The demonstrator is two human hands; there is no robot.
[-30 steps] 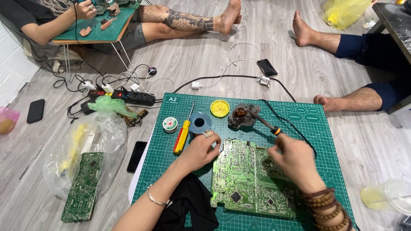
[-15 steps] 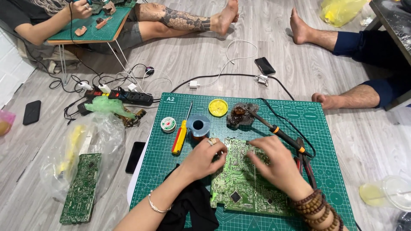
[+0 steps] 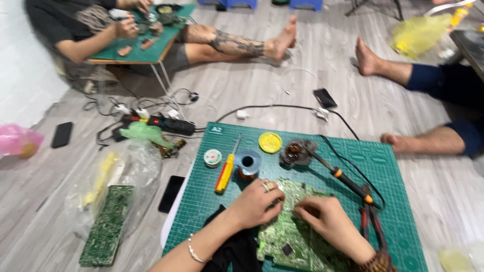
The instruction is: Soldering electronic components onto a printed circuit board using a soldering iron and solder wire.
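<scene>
Both hands rest on a green circuit board [image 3: 295, 236] lying on the green cutting mat [image 3: 398, 201]: the left hand [image 3: 254, 204], ring on one finger, presses its curled fingers on the board's upper left edge, while the right hand [image 3: 322, 219] pinches something too small to make out at the board's middle. The board's solder side, densely dotted, faces up. Just beyond stand a solder spool [image 3: 247, 163], a yellow-handled screwdriver [image 3: 225, 171], a round yellow tin [image 3: 270, 142] and a soldering iron [image 3: 348, 181]. Left of the mat, a clear plastic bag [image 3: 131, 171] holds yellow items, with another circuit board [image 3: 107, 224] beside it.

Circuit boards: two [image 3: 297, 236] [image 3: 107, 226]. Phones: three [image 3: 62, 134] [image 3: 171, 193] [image 3: 324, 97]. Screwdriver [image 3: 226, 171]: one. Soldering iron [image 3: 343, 179]: one.
</scene>
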